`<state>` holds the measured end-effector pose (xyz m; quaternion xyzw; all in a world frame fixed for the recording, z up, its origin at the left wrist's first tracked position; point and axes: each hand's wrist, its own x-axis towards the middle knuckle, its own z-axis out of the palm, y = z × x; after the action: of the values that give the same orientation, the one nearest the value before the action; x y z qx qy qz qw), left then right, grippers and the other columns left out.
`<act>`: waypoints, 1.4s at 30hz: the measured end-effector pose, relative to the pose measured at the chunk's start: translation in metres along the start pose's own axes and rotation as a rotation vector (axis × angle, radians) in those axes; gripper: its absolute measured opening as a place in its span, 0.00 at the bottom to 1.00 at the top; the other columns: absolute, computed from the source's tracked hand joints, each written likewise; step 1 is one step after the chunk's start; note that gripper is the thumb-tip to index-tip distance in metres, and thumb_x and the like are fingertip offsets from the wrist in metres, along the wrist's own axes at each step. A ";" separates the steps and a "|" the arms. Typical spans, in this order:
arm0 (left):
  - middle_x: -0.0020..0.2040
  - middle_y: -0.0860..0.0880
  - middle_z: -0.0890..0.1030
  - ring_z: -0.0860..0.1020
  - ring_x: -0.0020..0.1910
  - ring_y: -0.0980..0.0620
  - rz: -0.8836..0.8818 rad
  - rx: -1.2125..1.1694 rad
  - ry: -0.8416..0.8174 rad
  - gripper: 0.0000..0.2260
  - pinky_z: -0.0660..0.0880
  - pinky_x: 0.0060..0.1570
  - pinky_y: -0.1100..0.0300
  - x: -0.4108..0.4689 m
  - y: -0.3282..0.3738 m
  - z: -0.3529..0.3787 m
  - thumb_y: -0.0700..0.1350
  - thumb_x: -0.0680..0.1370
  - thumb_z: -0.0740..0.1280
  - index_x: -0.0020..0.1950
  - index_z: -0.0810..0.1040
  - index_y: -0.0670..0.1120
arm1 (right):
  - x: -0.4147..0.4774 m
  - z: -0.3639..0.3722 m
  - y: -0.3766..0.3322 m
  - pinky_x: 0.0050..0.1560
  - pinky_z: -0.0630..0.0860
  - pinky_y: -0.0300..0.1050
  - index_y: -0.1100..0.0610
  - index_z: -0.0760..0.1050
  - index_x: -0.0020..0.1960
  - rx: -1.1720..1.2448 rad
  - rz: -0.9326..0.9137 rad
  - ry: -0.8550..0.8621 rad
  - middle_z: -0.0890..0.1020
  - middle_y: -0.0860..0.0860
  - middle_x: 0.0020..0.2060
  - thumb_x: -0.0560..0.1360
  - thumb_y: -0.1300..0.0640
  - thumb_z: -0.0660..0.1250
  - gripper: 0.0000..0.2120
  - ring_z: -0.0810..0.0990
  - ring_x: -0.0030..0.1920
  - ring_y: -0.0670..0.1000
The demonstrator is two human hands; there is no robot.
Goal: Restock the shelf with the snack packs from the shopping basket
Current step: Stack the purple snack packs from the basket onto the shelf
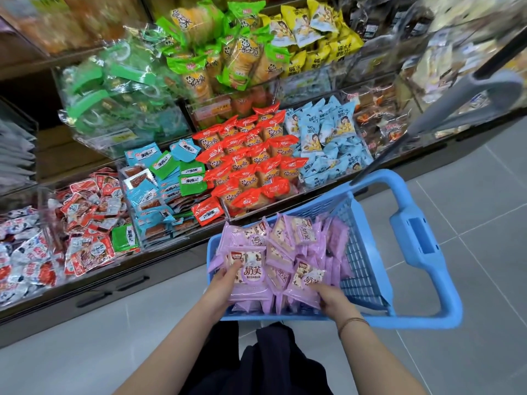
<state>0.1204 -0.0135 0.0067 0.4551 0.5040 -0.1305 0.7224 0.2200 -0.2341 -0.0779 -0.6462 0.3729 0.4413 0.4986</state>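
The blue shopping basket point(285, 317) is open at the top, so its purple snack packs point(302, 238) lie free from above; its blue handle point(422, 240) loops out on the right, and a grey pull bar point(462, 105) slants up across the right end of the shelf point(445, 146). Ahead, the bins of red packs point(251, 163) and light-blue packs point(328, 143) are open upward but heaped full.

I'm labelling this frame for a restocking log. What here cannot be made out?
Head view:
- Basket floor: buried under purple packs.
- Right hand fingers: tucked behind packs, so its grip is unclear.
- Top-shelf goods, upper left: motion-blurred.
- Far-left packs: cut by the frame edge.
- Packs' small print: too small.
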 end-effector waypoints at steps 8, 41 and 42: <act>0.63 0.47 0.78 0.77 0.60 0.44 0.024 0.162 -0.018 0.25 0.75 0.59 0.47 0.002 0.004 0.013 0.58 0.78 0.62 0.71 0.68 0.47 | -0.056 -0.017 -0.017 0.54 0.76 0.48 0.66 0.73 0.62 0.225 -0.194 -0.342 0.82 0.60 0.53 0.76 0.64 0.65 0.15 0.81 0.51 0.55; 0.48 0.41 0.85 0.84 0.40 0.46 0.077 -0.275 0.091 0.15 0.79 0.38 0.56 -0.010 -0.003 -0.063 0.38 0.72 0.70 0.59 0.77 0.40 | 0.004 0.043 -0.068 0.66 0.70 0.53 0.65 0.65 0.70 0.207 -0.135 -0.080 0.70 0.65 0.67 0.79 0.49 0.60 0.26 0.68 0.68 0.63; 0.50 0.40 0.84 0.83 0.42 0.44 0.082 -0.299 0.088 0.16 0.79 0.41 0.54 -0.010 -0.002 -0.061 0.38 0.72 0.70 0.60 0.76 0.40 | -0.003 0.037 -0.065 0.62 0.74 0.54 0.63 0.68 0.67 0.215 -0.146 -0.075 0.74 0.63 0.62 0.79 0.49 0.61 0.22 0.72 0.64 0.63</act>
<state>0.0776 0.0310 0.0094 0.3681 0.5297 -0.0045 0.7641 0.2719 -0.1829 -0.0586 -0.5975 0.3511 0.3854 0.6093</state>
